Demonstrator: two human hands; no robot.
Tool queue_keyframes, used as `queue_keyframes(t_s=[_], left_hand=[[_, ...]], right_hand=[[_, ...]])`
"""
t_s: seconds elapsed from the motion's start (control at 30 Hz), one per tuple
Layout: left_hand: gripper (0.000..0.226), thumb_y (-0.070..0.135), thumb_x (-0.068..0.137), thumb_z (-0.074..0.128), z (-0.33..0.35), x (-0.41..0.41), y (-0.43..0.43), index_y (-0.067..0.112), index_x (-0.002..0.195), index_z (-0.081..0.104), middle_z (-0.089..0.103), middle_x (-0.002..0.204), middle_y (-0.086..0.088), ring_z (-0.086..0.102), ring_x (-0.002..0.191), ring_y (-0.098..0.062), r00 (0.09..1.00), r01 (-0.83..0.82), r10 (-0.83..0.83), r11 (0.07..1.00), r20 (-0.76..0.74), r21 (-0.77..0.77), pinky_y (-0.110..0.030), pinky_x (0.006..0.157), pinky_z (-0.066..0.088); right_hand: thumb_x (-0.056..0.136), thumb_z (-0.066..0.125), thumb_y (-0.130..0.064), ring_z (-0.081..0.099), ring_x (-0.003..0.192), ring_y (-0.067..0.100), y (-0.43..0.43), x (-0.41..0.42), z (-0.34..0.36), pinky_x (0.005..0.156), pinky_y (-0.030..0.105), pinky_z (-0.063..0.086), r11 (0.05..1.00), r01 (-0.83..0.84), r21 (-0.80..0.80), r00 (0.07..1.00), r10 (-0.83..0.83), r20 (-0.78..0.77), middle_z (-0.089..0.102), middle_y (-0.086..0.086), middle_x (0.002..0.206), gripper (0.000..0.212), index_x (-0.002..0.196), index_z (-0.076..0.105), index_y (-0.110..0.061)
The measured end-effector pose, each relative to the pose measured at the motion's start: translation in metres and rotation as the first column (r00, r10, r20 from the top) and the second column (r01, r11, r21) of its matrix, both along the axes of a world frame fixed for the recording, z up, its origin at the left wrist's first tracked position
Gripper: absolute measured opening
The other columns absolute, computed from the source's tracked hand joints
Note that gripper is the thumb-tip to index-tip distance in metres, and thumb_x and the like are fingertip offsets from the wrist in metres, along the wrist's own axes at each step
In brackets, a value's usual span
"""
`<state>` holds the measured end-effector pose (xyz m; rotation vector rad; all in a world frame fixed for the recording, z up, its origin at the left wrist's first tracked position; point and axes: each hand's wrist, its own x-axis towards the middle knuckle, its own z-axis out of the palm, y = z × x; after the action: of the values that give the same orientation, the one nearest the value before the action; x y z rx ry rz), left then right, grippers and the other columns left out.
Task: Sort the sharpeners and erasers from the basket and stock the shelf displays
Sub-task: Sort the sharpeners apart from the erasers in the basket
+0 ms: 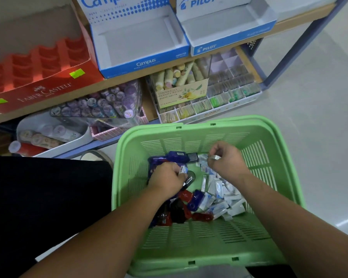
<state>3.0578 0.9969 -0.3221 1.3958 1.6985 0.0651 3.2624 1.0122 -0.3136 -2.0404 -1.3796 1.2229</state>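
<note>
Three cardboard displays line the wooden shelf (117, 81) at 12 o'clock: a red Faber-Castell cardboard box (48, 93) with moulded pockets at 10 o'clock, an open-topped blue-and-white Campus tray (145, 64) whose front lip overhangs the shelf edge, and a blue-and-white Pilot tray (219, 47) touching it at 1 o'clock. Below them sits a green slotted plastic basket (209, 247), its far rim just beside the lower shelf's stock. Inside, the left hand (165, 180) reaches to 9 o'clock of the pile, fingers curled around a white-and-blue eraser (182, 169). Dark blue, red and black plastic sharpeners (181, 212) lie heaped at the basket's centre, touching the small white wrapped erasers (229, 199) banked toward 3 o'clock. The right hand (228, 160) hangs above these, thumb and forefinger pinching a shiny wrapped eraser (215, 157). Bare slotted basket bottom shows at 6 o'clock, and pale floor (319, 127) spreads wide at 3 o'clock.
</note>
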Motion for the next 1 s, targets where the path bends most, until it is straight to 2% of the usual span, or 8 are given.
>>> queue_keyframes(t_s=[0.2, 0.33, 0.43, 0.53, 0.63, 0.73, 0.87, 1.0], left_hand=[[0.027, 0.035, 0.085, 0.081, -0.002, 0.054, -0.015, 0.013, 0.093, 0.07, 0.073, 0.087, -0.004, 0.072, 0.08, -0.024, 0.983, -0.049, 0.063, 0.995, 0.174, -0.086, -0.034, 0.072, 0.06], [0.023, 0.027, 0.087, 0.081, -0.01, 0.078, -0.024, 0.011, 0.101, 0.073, 0.074, 0.094, -0.002, 0.07, 0.08, -0.017, 0.945, -0.006, 0.094, 0.963, 0.314, -0.27, -0.027, 0.071, 0.058], [0.014, 0.02, 0.096, 0.064, -0.015, 0.072, -0.009, 0.018, 0.103, 0.075, 0.073, 0.099, 0.0, 0.068, 0.09, -0.02, 0.954, 0.28, -0.283, 0.959, 0.102, 0.041, -0.035, 0.084, 0.059], [0.037, 0.002, 0.09, 0.056, -0.019, 0.052, 0.023, 0.019, 0.121, 0.067, 0.063, 0.119, 0.001, 0.054, 0.11, -0.02, 0.762, 0.647, -0.558, 0.681, -0.328, 0.342, -0.04, 0.095, 0.051], [0.075, 0.001, 0.085, 0.062, -0.028, 0.04, 0.042, 0.021, 0.154, 0.039, 0.038, 0.159, 0.001, 0.041, 0.139, -0.022, 0.503, 0.857, -0.739, 0.495, -0.448, 0.146, -0.038, 0.118, 0.031], [0.082, 0.007, 0.09, 0.06, -0.03, 0.039, 0.04, 0.017, 0.161, 0.02, 0.024, 0.165, -0.001, 0.036, 0.14, -0.024, 0.335, 0.918, -0.748, 0.396, -0.573, 0.02, -0.038, 0.117, 0.025], [0.052, 0.016, 0.093, 0.058, -0.026, 0.051, 0.035, 0.014, 0.145, 0.047, 0.04, 0.143, -0.004, 0.039, 0.125, -0.03, 0.141, 0.962, -0.699, 0.263, -0.701, -0.069, -0.041, 0.104, 0.035], [0.037, 0.015, 0.093, 0.056, -0.031, 0.065, 0.036, 0.013, 0.129, 0.064, 0.055, 0.13, -0.007, 0.045, 0.128, -0.03, 0.085, 0.983, -0.737, 0.172, -0.67, -0.065, -0.043, 0.123, 0.02]], right_hand=[[0.077, 0.074, 0.0, 0.056, 0.101, 0.033, -0.009, 0.034, 0.004, 0.08, 0.037, 0.046, 0.941, -0.317, 0.119, 0.829, 0.215, 0.516, 0.063, 0.011, 0.103, 0.03, 0.103, 0.063, -0.008], [0.079, 0.081, -0.017, 0.055, 0.108, 0.035, -0.017, 0.036, 0.001, 0.088, 0.039, 0.049, 0.925, -0.346, 0.156, 0.83, 0.224, 0.511, 0.064, 0.014, 0.112, 0.037, 0.111, 0.066, -0.005], [0.084, 0.078, -0.023, 0.06, 0.106, 0.032, -0.015, 0.036, 0.003, 0.086, 0.04, 0.053, 0.94, -0.274, 0.205, 0.893, 0.169, 0.418, 0.068, 0.012, 0.112, 0.032, 0.112, 0.069, -0.009], [0.091, 0.073, -0.03, 0.062, 0.108, 0.026, -0.02, 0.041, -0.002, 0.09, 0.037, 0.053, 0.95, -0.266, 0.165, 0.924, 0.202, 0.326, 0.069, 0.006, 0.117, 0.028, 0.114, 0.071, -0.014], [0.095, 0.067, -0.03, 0.057, 0.115, 0.025, -0.029, 0.042, -0.012, 0.098, 0.038, 0.049, 0.924, -0.352, 0.152, 0.895, 0.285, 0.343, 0.067, 0.005, 0.119, 0.027, 0.116, 0.07, -0.015], [0.091, 0.068, -0.025, 0.054, 0.117, 0.03, -0.033, 0.04, -0.026, 0.098, 0.047, 0.05, 0.871, -0.458, 0.178, 0.83, 0.347, 0.437, 0.065, 0.008, 0.115, 0.027, 0.113, 0.071, -0.01], [0.086, 0.072, -0.021, 0.055, 0.107, 0.031, -0.031, 0.036, -0.035, 0.088, 0.045, 0.053, 0.883, -0.417, 0.214, 0.845, 0.29, 0.45, 0.062, 0.007, 0.109, 0.026, 0.11, 0.071, -0.009], [0.087, 0.073, -0.019, 0.057, 0.102, 0.031, -0.024, 0.035, -0.038, 0.086, 0.044, 0.052, 0.923, -0.316, 0.222, 0.896, 0.213, 0.389, 0.064, 0.008, 0.104, 0.024, 0.108, 0.073, -0.008]])
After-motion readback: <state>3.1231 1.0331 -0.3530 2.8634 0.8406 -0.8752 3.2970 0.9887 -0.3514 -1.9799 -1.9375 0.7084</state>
